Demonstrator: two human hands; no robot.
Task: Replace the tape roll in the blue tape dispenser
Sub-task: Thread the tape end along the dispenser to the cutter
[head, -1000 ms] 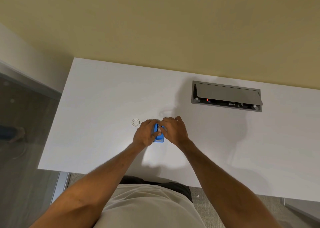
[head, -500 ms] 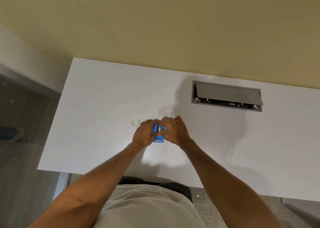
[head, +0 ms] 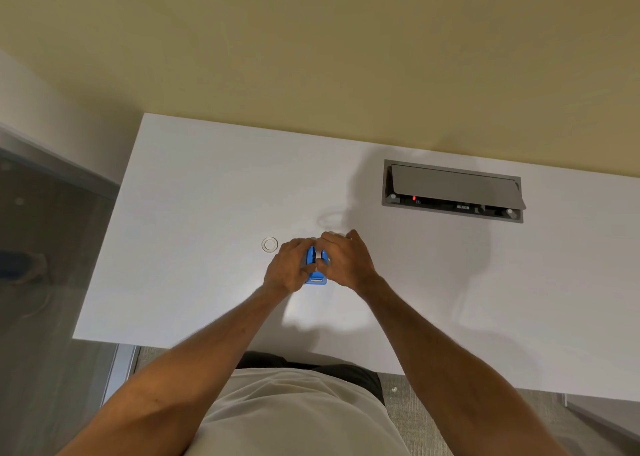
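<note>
At centre of the desk, the blue tape dispenser is clamped between both hands. L hand is closed round its left side, thumb laid over the top; R hand is closed on the right side, thumb and forefinger pinched at a pale strip showing in the slot between the blue cheeks. That strip is judged to be the tape roll or its core, but it's too small to be called w/ certainty. The dispenser is seen from above, cutter end toward the person, and whether it rests on the desk or is lifted just off it can't be told.

Step in hand, by judgement: the roll is being seated in, or worked out of, the cradle. To be done well: body is best held still by the L hand, squeezed at the sides only so the cheeks aren't pressed onto the roll; the roll is best moved straight along the slot, not twisted, w/ the hub kept square to its notches.

Just beside the L hand, a small white ring lies flat on the desk, poss. a spent core. Farther out, toward the wall, a grey cable hatch is set into the desk, lid propped open.
</note>
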